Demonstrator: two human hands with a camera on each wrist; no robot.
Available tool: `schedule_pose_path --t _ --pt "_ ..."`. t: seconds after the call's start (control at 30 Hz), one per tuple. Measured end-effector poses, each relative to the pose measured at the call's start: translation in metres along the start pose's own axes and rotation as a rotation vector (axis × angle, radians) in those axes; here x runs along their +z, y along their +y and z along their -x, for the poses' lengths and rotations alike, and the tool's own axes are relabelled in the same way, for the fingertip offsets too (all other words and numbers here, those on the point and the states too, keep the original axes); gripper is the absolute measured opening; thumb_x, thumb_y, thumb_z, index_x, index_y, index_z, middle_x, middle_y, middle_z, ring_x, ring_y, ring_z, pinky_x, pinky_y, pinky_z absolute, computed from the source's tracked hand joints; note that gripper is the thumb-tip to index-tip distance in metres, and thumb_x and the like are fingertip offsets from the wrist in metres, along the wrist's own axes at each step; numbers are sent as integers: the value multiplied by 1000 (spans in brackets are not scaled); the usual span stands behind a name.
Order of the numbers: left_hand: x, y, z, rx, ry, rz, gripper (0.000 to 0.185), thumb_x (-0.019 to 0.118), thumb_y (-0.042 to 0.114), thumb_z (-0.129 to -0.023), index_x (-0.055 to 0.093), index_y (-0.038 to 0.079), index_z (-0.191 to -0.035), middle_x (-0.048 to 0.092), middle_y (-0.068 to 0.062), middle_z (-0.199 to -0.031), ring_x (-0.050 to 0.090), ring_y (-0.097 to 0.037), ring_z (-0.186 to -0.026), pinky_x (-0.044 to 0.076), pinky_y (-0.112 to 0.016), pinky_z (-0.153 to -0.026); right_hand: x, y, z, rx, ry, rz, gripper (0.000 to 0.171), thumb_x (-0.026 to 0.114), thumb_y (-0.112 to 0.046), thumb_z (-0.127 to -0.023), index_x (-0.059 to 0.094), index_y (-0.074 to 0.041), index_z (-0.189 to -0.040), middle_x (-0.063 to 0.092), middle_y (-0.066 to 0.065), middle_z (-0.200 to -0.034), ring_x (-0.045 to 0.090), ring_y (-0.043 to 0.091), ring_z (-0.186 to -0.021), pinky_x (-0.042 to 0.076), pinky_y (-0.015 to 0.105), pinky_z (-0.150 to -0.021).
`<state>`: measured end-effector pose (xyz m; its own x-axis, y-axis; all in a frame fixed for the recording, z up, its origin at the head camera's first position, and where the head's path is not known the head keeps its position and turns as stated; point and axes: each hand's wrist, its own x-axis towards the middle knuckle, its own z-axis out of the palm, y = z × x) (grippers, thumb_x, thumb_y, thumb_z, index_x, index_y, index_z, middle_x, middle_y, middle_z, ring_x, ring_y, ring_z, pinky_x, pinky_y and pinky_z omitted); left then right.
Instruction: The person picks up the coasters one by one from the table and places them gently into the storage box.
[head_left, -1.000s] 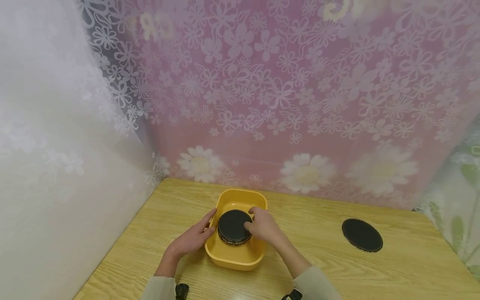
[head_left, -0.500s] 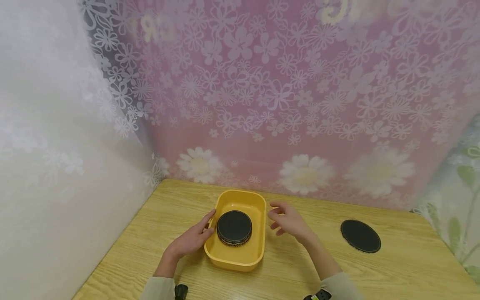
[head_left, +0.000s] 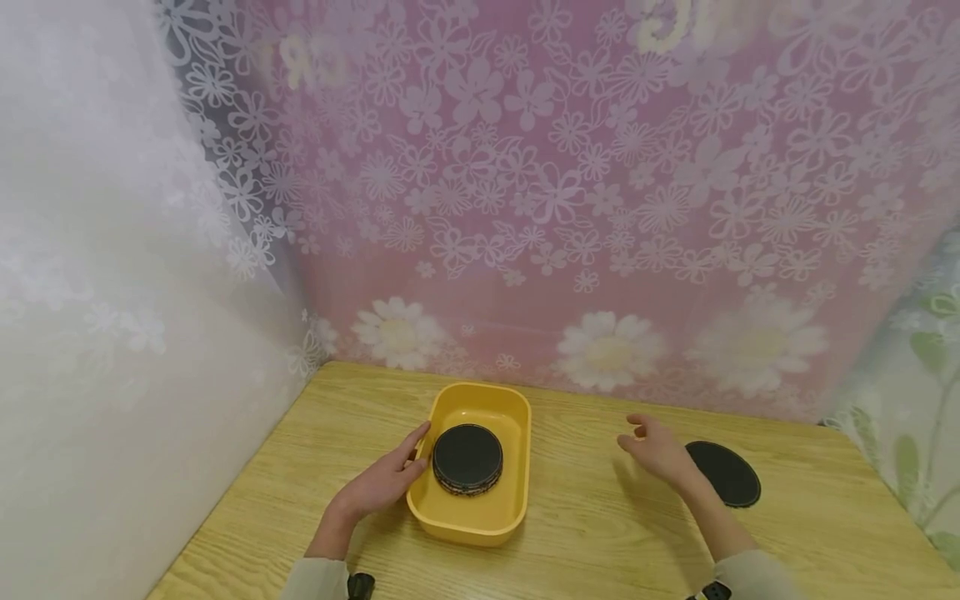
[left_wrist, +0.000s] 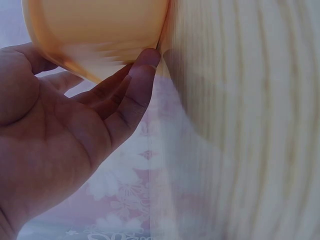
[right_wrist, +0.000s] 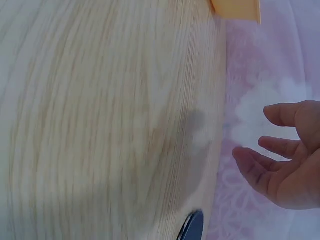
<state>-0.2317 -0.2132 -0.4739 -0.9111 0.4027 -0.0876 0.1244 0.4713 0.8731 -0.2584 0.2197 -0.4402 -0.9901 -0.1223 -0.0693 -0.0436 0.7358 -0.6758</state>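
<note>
A yellow rectangular plastic tub (head_left: pixel 468 527) with rounded corners stands on the table. Inside it lies a stack of round black coasters (head_left: pixel 468 455), their rims light-edged. My left hand (head_left: pixel 378 482) holds the tub by its left wall, thumb and index finger at the rim; in the left wrist view the other fingers (left_wrist: pixel 142 82) lie against the outside. Over the table to the right, my right hand (head_left: pixel 660 450) is in the air with loosely bent fingers and nothing in them. Another round black coaster (head_left: pixel 727 475) lies flat behind the right wrist, partly covered by it.
The light wood-grain table (head_left: pixel 585 508) runs back to a pink flowered curtain (head_left: pixel 480 250). A whitish sheet (head_left: pixel 150 333) hangs along the left edge, and a leaf-patterned one (head_left: pixel 911 433) along the right.
My right hand has let go of the stack in the tub, left the tub and moved right toward the lone coaster. The left hand has stayed on the tub's wall.
</note>
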Motion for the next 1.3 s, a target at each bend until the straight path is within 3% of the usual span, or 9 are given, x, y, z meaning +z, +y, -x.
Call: schedule_pose_path --t 0.1,0.27,0.37,0.5,0.7,0.9,1.3 --pt "0 0 0 2 1 1 60 42 24 -108 14 18 -161 26 -22 -160 31 -44 -142 31 -60 -109 -13 18 2 -7 39 92 60 54 -23 -101 36 14 -144 41 42 -139 48 56 -121 49 57 -86" --pt "0 0 0 1 -5 6 60 42 24 -108 14 19 -161 26 -22 -159 31 -44 -142 32 -60 -109 -30 48 9 7 73 139 58 54 -18 -100 36 20 -140 46 44 -132 55 55 -106 51 53 -77" --pt "0 0 0 -1 -4 -2 60 42 25 -108 14 19 -161 27 -22 -159 32 -44 -142 32 -60 -109 -36 61 12 15 90 178 57 54 -17 -99 38 22 -137 47 44 -130 53 57 -105 50 56 -79" --pt "0 1 -1 2 10 -5 60 42 24 -108 16 18 -161 28 -21 -159 34 -43 -141 34 -59 -108 -43 72 15 56 94 210 58 54 -17 -97 37 23 -136 41 46 -133 42 63 -116 44 64 -87" --pt "2 1 -3 25 40 41 59 45 19 -107 19 14 -160 22 -18 -162 37 -44 -139 37 -58 -106 -51 84 19 163 71 266 64 56 -19 -94 34 23 -137 31 52 -131 29 70 -117 37 73 -88" --pt "0 -2 -3 21 29 90 61 47 19 -106 20 17 -160 26 -19 -160 31 -42 -142 37 -58 -106 -56 95 23 178 61 331 66 60 -19 -88 37 25 -132 42 50 -124 32 68 -114 34 73 -86" --pt "-4 -2 2 4 -10 166 64 50 19 -104 20 17 -161 27 -26 -157 28 -45 -143 38 -59 -104 -60 104 22 208 1 324 76 71 -22 -83 37 26 -129 51 46 -112 46 62 -102 35 68 -84"
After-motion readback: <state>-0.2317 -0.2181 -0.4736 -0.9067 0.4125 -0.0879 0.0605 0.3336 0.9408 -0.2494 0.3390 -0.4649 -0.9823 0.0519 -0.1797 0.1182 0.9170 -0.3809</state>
